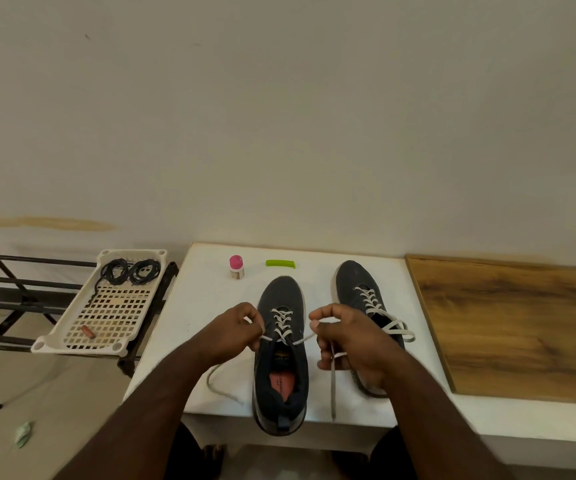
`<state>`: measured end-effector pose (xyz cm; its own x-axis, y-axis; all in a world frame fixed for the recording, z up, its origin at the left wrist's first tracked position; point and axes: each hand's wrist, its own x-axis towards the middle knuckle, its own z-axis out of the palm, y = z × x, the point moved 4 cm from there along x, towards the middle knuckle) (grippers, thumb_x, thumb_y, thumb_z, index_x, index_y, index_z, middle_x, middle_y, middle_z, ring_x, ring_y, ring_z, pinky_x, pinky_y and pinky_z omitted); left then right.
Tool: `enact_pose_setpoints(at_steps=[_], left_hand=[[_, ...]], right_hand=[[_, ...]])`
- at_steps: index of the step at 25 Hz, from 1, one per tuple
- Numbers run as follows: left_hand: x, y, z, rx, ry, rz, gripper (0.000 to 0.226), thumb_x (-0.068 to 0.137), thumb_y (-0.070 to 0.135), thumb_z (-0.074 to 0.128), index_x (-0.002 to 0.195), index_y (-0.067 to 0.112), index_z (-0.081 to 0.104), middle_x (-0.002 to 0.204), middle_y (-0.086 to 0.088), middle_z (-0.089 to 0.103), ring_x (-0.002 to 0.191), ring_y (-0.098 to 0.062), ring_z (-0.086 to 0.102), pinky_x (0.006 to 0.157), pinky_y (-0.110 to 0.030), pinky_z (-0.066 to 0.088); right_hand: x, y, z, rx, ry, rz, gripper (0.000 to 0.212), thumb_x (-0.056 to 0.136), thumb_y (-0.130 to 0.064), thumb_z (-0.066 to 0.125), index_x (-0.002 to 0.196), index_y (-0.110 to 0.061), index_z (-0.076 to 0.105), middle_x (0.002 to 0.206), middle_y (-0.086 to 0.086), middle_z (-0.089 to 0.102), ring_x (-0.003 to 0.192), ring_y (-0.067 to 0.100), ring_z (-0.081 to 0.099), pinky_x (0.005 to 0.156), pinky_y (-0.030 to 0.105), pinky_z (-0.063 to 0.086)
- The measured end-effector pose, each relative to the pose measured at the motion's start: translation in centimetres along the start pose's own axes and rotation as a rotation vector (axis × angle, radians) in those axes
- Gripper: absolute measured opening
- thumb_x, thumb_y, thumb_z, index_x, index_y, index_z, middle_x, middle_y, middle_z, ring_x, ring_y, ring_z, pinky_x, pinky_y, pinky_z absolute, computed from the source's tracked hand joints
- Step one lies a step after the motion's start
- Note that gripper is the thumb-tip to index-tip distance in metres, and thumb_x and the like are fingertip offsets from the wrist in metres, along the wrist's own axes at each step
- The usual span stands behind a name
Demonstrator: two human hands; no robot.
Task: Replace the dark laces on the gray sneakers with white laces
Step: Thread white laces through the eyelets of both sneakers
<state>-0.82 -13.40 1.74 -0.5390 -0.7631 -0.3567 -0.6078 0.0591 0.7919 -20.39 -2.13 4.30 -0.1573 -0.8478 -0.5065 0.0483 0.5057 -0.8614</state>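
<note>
Left hand (234, 329) and right hand (343, 336) each pinch a white lace (333, 382) end of the near sneaker (281, 355), whose heel overhangs the worktop (196, 306) front edge.

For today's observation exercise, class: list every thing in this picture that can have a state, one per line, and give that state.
Near sneaker: white lace threaded, ends not yet tied.
Far sneaker: laced white, ends loose.
Left hand: pinches one lace end.
Right hand: grips the other end.
Dark laces: removed, coiled in the white tray.
Pink-capped bottle: upright, capped.
Green piece: lying flat.
</note>
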Motion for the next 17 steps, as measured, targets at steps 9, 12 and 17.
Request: enact_pose_setpoints(at_steps=[9,12,17], left_hand=[[-6.0,9.2,-4.1,-0.536,-0.037,0.075,0.018,0.099,0.018,0.058,0.106,0.004,0.067,0.080,-0.009,0.062,0.068,-0.018,0.060,0.071,-0.034,0.057],[-7.7,11.0,-5.1,-0.607,-0.017,0.104,0.022,0.101,0.017,0.055,0.103,0.005,0.072,0.088,-0.011,0.069,0.073,-0.021,0.065,0.073,-0.036,0.058],[-9.4,12.5,-5.9,-0.603,-0.053,0.138,0.032,0.096,-0.007,0.045,0.110,0.005,0.071,0.103,-0.017,0.073,0.092,-0.027,0.072,0.079,-0.042,0.060]], right_hand=[[-7.1,-9.2,1.6,0.241,-0.084,-0.370,0.031,0.100,-0.004,0.045,0.123,-0.014,0.064,0.115,0.006,0.073,0.087,0.030,0.069,0.061,0.035,0.058],[-8.0,-10.8,2.3,0.096,0.100,-0.491,0.021,0.099,-0.007,0.055,0.112,-0.015,0.069,0.100,0.004,0.076,0.078,0.025,0.071,0.060,0.032,0.056],[-8.0,-11.4,2.9,0.062,0.341,-0.594,0.009,0.093,-0.017,0.068,0.096,-0.019,0.077,0.082,0.002,0.072,0.062,0.012,0.061,0.053,0.023,0.051]])
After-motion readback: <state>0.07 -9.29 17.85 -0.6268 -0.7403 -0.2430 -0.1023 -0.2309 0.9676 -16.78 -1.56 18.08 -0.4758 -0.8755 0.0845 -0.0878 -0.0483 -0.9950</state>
